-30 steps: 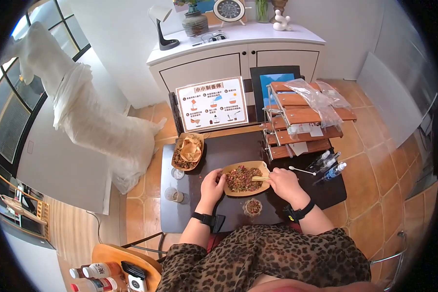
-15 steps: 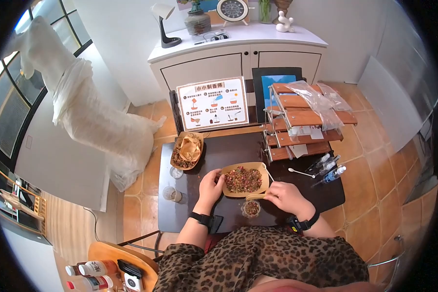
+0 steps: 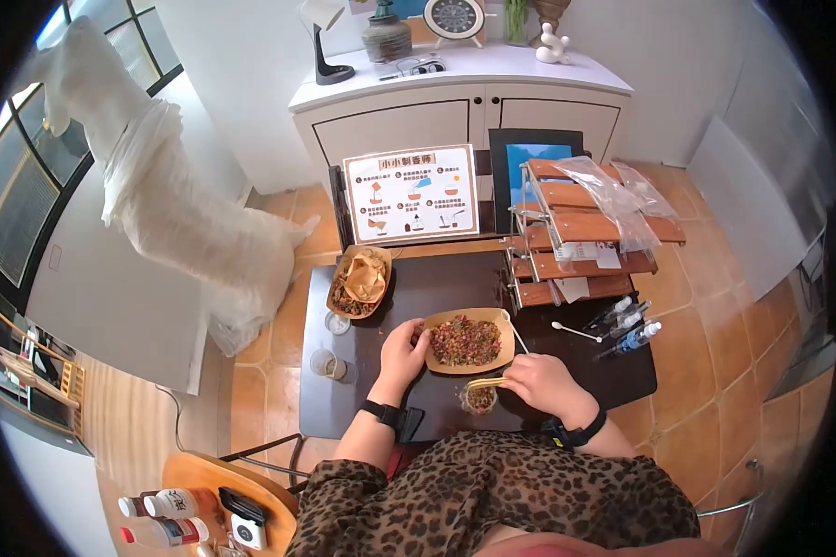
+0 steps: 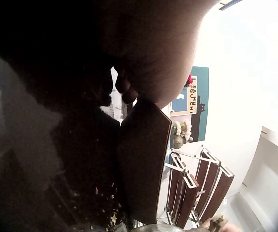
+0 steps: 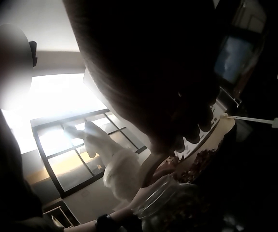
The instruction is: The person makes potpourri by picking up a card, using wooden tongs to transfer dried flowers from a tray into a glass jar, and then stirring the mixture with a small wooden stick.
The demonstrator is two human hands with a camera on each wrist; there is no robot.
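A brown paper tray (image 3: pixel 508 345) filled with dried flower bits (image 3: pixel 464 341) lies mid-table in the head view. My left hand (image 3: pixel 402 357) holds the tray's left end, fingertips at the rim. In my right hand (image 3: pixel 541 382) is a pair of light wooden tongs (image 3: pixel 485 382), pinched with the tips over a small clear jar (image 3: pixel 480 401). That jar stands close in front of the tray and has some dried bits inside. The right wrist view shows the jar's glass rim (image 5: pixel 153 205) just under the tongs; the hand is mostly in shadow there.
A second paper tray (image 3: pixel 381 299) holds dried material and crumpled paper at the back left. Near it are a glass cup (image 3: pixel 327 364) and a small clear dish (image 3: pixel 337 322). A white spoon (image 3: pixel 576 331), several small bottles (image 3: pixel 636 338) and a folding wooden rack (image 3: pixel 585 227) occupy the right.
My right hand has brought the tongs from the dried bits at the tray's right side down toward me, over the jar. The left hand stays at the tray.
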